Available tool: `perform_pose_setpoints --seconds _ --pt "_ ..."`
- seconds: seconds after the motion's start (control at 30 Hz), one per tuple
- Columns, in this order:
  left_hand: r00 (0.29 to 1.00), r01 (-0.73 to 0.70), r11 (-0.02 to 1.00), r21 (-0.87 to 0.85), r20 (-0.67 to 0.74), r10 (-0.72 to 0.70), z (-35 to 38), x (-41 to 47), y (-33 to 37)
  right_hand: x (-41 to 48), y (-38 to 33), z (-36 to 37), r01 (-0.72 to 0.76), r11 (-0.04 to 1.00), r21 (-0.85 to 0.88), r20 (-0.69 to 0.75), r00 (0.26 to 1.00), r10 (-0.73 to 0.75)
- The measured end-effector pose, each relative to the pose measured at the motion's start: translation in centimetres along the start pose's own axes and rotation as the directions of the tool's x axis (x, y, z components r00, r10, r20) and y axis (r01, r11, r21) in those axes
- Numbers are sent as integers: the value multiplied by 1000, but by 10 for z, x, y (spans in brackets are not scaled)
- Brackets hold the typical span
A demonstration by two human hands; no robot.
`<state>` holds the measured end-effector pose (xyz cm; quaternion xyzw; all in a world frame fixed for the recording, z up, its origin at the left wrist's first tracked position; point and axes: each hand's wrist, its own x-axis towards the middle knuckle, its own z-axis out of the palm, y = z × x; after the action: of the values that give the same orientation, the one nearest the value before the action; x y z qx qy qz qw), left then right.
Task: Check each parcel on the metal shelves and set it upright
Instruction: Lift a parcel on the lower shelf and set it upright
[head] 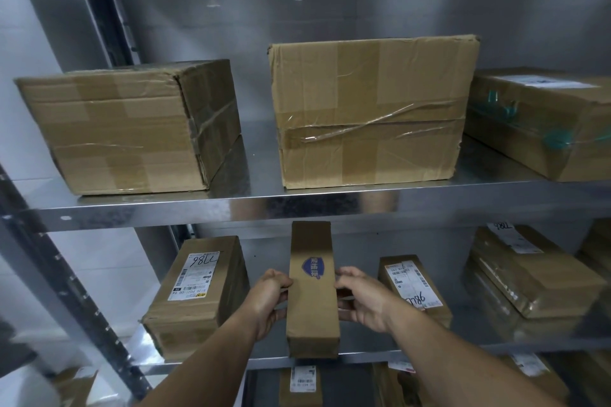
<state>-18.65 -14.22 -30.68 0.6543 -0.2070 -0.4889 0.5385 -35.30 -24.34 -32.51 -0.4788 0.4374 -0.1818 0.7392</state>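
Both left hand [267, 301], right hand [363, 302] fingers [347, 274] grip parcel [312, 304]; long axis points away.

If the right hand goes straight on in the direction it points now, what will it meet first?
The narrow upright box: the right hand points inward and left and grips its right side. Beyond it, probably the metal back wall, though depth is unclear.

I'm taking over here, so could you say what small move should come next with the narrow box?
Probably set the narrow box down upright: the left hand and right hand grip its sides, and its near end covers the shelf edge.
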Motion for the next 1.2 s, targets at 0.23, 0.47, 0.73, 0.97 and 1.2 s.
perform_pose_setpoints --seconds 0.23,0.47,0.73,0.97,1.2 --pt "999 49 998 -47 -5 -49 -2 2 1 -3 -8 4 -6 1000 -30 9 1000 6" --pt "998 -1 999 50 -62 4 -4 9 -2 2 -2 7 -13 1000 6 -44 999 13" --pt "995 61 992 -111 -66 -69 -11 8 10 5 9 8 -45 991 129 -37 998 50" --pt "992 123 984 -131 21 -121 -10 4 15 3 3 15 5 1000 -19 -114 993 -7" --pt "993 108 992 -72 56 -104 -6 0 16 9 -2 16 -107 993 -58 -170 981 96"
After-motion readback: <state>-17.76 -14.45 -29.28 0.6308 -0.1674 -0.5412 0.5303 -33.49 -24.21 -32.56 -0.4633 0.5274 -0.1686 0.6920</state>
